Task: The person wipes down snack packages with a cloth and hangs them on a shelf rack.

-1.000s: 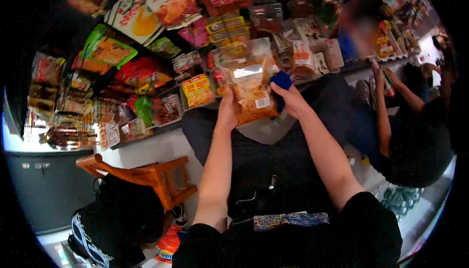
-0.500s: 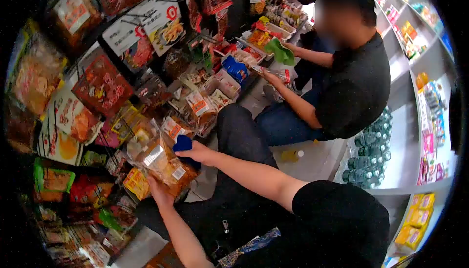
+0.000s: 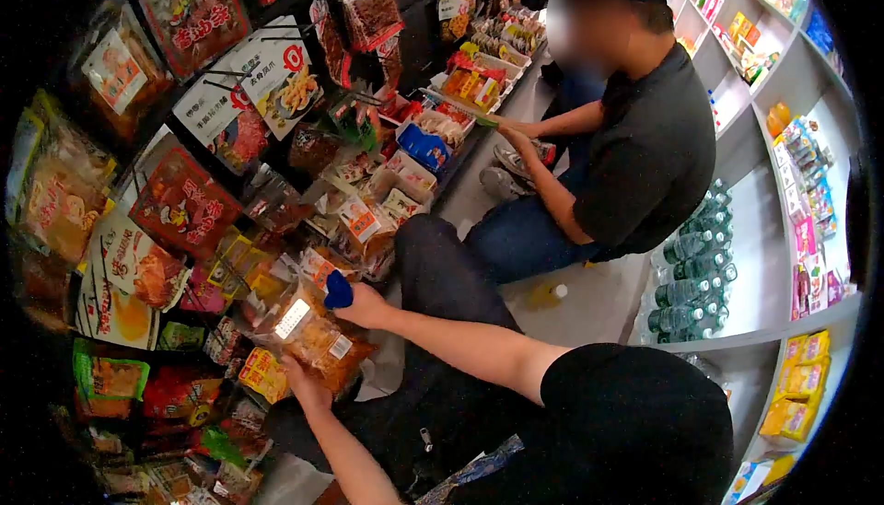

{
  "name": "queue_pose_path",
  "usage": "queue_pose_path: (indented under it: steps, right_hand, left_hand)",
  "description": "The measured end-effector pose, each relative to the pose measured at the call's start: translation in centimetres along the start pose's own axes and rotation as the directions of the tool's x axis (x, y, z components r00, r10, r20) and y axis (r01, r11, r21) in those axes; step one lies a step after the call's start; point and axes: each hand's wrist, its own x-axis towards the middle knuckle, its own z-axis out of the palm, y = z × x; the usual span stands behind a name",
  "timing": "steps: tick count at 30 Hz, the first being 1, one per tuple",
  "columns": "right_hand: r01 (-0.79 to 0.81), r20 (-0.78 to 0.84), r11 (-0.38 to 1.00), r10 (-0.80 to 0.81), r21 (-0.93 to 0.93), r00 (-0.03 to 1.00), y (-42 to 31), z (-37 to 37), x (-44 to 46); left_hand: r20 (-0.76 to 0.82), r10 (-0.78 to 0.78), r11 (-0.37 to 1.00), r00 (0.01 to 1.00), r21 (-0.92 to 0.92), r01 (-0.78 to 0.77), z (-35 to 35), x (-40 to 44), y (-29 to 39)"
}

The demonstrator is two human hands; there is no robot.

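A clear plastic snack bag [image 3: 320, 347] with brown food inside and white labels is tilted in front of the lower rack. At its lower edge, my left hand [image 3: 308, 389] is closed on it, with part of the fingers hidden. My right hand [image 3: 366, 306] grips a dark blue cloth [image 3: 338, 290] close to the bag's upper right side. Whether the cloth touches the plastic I cannot tell. Beside my left fingers lies a yellow packet [image 3: 263, 373].
Hanging snack packs [image 3: 189, 199] fill the dark rack on the left. Open white boxes [image 3: 408, 172] of packets line its base. A person [image 3: 645, 150] in black squats ahead on the right. Behind are bottled water packs [image 3: 689, 275], shelves [image 3: 737, 348] and a yellow-capped bottle [image 3: 547, 296].
My view has shifted slightly. The bag and both my hands keep nearly the same pose, with the cloth still by the bag. The other person's green cloth has lowered and now shows only narrowly.
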Motion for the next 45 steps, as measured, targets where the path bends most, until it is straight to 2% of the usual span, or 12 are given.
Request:
queue_pose_path:
  steps: [6,10,17,23,29,32,38,41,42,43,44,45]
  right_hand:
    - [-0.029,0.121,0.966,-0.002,0.258,0.993,-0.2,0.7,-0.5]
    - [-0.137,0.132,0.981,0.119,0.140,0.984,-0.4,0.4,-0.7]
    - [0.037,-0.050,0.999,-0.035,0.037,0.998,-2.6,-0.5,-1.5]
    - [-0.200,0.196,0.954,0.157,0.222,0.968,-1.9,-0.5,-0.8]
    - [-0.031,0.178,0.931,-0.037,0.364,0.983,0.2,0.8,-0.1]
    - [-0.171,0.161,0.958,0.135,0.231,0.978,-3.7,-0.8,-1.9]
    - [0.055,0.243,0.987,-0.090,0.149,0.966,-0.4,0.8,-0.3]
    - [-0.086,0.073,0.971,0.071,0.222,0.995,-1.9,0.9,-0.7]
    - [-0.288,0.226,0.921,0.232,0.262,0.946,-5.6,-0.7,-1.8]
    - [-0.386,0.134,0.893,0.364,0.229,0.922,-7.6,-1.2,-2.7]
    - [-0.307,0.075,0.903,0.298,0.301,0.952,-4.8,0.2,-2.3]
    - [-0.347,0.152,0.820,0.312,0.456,0.938,-4.3,-0.4,-2.3]
  left_hand:
    - [0.001,0.068,0.993,0.998,-0.100,-0.068,-0.9,0.5,-0.3]
    - [-0.180,-0.014,0.999,0.984,0.027,0.019,-0.6,0.1,0.2]
    - [-0.053,0.061,0.994,0.997,-0.088,-0.066,-1.1,0.7,-0.7]
    - [-0.014,-0.044,0.974,0.999,-0.223,0.040,1.7,-1.9,2.2]
    - [0.080,0.001,0.977,0.997,-0.213,0.016,-0.7,-0.1,0.8]
    - [0.104,-0.087,0.958,0.991,-0.263,0.112,-0.3,-1.1,1.5]
    - [0.058,0.030,0.986,0.998,-0.165,-0.020,-2.6,1.7,0.6]
    - [0.221,-0.012,0.955,0.975,-0.286,0.077,-2.7,1.4,1.3]
    - [0.222,-0.022,0.951,0.975,-0.296,0.089,0.1,-0.9,3.2]
    - [0.117,-0.062,0.929,0.991,-0.357,0.100,-0.4,-0.9,1.9]
    - [0.168,-0.039,0.911,0.985,-0.400,0.104,1.0,-1.8,2.7]
    - [0.166,0.187,0.954,0.968,-0.267,-0.138,1.1,-1.3,1.2]
